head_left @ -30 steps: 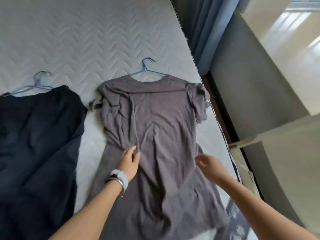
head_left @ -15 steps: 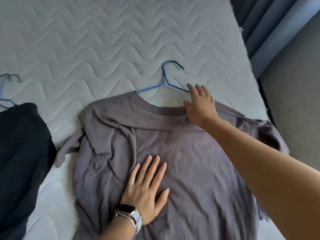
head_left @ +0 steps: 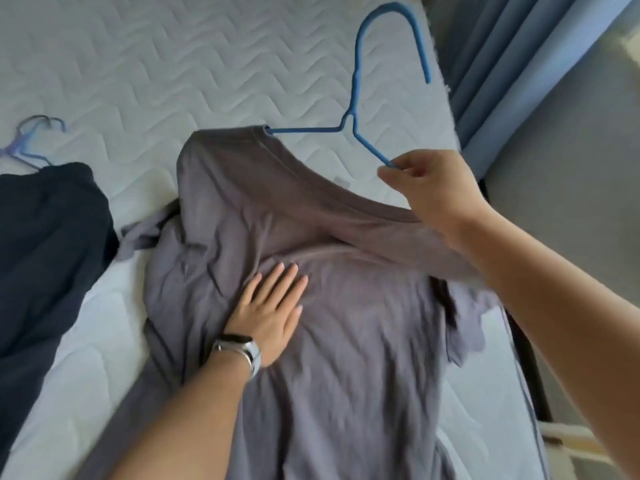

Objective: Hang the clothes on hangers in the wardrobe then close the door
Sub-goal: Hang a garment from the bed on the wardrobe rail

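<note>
A grey T-shirt [head_left: 346,323] lies spread on the white quilted mattress [head_left: 145,71]. A blue wire hanger [head_left: 356,109] is partly inside its neck opening, hook pointing up and away. My right hand [head_left: 429,188] pinches the hanger's right arm together with the shirt's collar and holds that side lifted. The hanger's left arm is tucked under the left shoulder. My left hand [head_left: 273,310], with a watch on the wrist, lies flat on the shirt's chest with fingers spread.
A dark navy garment [head_left: 45,258] lies on the left of the mattress with a second blue hanger [head_left: 31,140] at its top. Blue curtains [head_left: 512,64] hang past the bed's right edge, beside a grey wall [head_left: 571,188].
My right hand went from the shirt's hem up to the collar, took hold of the hanger and lifted the right shoulder. My left hand moved up to the chest and stays flat.
</note>
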Action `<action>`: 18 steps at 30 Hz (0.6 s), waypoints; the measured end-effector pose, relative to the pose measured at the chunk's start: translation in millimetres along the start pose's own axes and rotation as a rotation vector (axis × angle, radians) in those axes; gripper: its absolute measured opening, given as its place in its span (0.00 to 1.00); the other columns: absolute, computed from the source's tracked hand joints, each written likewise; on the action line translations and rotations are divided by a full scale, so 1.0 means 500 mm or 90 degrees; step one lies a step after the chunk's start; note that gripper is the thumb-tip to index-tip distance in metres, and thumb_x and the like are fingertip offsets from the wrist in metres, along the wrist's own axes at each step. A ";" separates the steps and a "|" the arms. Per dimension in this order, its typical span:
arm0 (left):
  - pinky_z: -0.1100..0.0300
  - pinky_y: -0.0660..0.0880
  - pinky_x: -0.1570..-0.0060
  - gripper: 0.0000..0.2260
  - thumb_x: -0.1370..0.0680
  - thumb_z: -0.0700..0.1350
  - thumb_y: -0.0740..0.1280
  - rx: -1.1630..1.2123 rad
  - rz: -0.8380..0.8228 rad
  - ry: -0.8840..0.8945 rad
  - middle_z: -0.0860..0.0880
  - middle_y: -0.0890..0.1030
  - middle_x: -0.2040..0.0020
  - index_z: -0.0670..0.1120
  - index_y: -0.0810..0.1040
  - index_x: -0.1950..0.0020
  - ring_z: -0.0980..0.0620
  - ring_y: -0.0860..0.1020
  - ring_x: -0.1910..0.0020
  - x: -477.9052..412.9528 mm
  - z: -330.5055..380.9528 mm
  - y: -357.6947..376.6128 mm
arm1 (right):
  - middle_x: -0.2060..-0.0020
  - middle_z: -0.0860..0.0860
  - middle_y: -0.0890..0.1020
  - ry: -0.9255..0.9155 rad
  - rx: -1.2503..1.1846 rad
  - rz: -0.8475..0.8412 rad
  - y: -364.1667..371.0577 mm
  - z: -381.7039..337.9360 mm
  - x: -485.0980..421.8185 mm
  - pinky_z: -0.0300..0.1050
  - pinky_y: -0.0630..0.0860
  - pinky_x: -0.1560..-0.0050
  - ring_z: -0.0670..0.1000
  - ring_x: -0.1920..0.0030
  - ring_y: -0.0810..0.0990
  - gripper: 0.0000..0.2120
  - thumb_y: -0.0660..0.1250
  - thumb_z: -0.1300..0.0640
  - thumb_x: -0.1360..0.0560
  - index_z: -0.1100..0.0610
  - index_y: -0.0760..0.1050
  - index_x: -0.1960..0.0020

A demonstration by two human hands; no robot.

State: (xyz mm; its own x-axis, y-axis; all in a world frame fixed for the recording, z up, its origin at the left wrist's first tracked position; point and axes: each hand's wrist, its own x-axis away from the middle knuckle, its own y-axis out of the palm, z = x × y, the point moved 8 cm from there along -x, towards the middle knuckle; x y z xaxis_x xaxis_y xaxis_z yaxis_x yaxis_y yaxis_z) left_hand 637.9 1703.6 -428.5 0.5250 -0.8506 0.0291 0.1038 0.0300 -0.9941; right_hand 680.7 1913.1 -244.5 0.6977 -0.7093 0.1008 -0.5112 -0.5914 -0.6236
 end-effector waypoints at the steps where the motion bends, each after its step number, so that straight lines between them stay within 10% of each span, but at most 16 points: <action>1: 0.51 0.61 0.35 0.25 0.20 0.53 0.42 -0.008 -0.020 -0.018 0.48 0.76 0.34 0.48 0.72 0.33 0.48 0.74 0.34 0.002 -0.001 -0.003 | 0.75 0.48 0.70 0.030 -0.041 -0.006 -0.011 0.003 0.041 0.36 0.64 0.72 0.43 0.79 0.67 0.05 0.68 0.54 0.27 0.55 0.78 0.59; 7: 0.56 0.68 0.39 0.18 0.20 0.49 0.54 0.368 -0.201 -0.239 0.41 0.75 0.35 0.42 0.75 0.38 0.42 0.72 0.35 0.067 0.122 -0.117 | 0.72 0.48 0.72 0.157 -0.220 0.040 -0.060 -0.012 0.286 0.39 0.61 0.72 0.46 0.75 0.65 0.08 0.65 0.57 0.25 0.56 0.78 0.61; 12: 0.80 0.67 0.48 0.10 0.23 0.46 0.61 0.698 0.287 -0.129 0.54 0.80 0.49 0.47 0.78 0.45 0.61 0.77 0.49 0.275 0.162 -0.527 | 0.72 0.50 0.72 0.093 -0.270 0.036 -0.075 -0.142 0.487 0.43 0.64 0.66 0.46 0.71 0.67 0.13 0.59 0.61 0.23 0.69 0.77 0.57; 18: 0.66 0.75 0.57 0.11 0.25 0.35 0.65 0.857 0.178 -0.124 0.50 0.79 0.54 0.51 0.67 0.54 0.59 0.79 0.61 0.365 0.162 -0.818 | 0.76 0.44 0.76 -0.115 -0.147 -0.098 -0.092 -0.421 0.711 0.31 0.67 0.67 0.40 0.72 0.73 0.18 0.56 0.63 0.23 0.49 0.71 0.68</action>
State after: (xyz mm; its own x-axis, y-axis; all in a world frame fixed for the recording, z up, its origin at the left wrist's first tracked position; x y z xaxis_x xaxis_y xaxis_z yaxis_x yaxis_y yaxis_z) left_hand 759.5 1578.5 -8.3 0.7598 -0.6496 -0.0277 0.6437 0.7575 -0.1090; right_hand 846.4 1607.5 -17.0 0.8425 -0.5379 0.0281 -0.4789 -0.7719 -0.4181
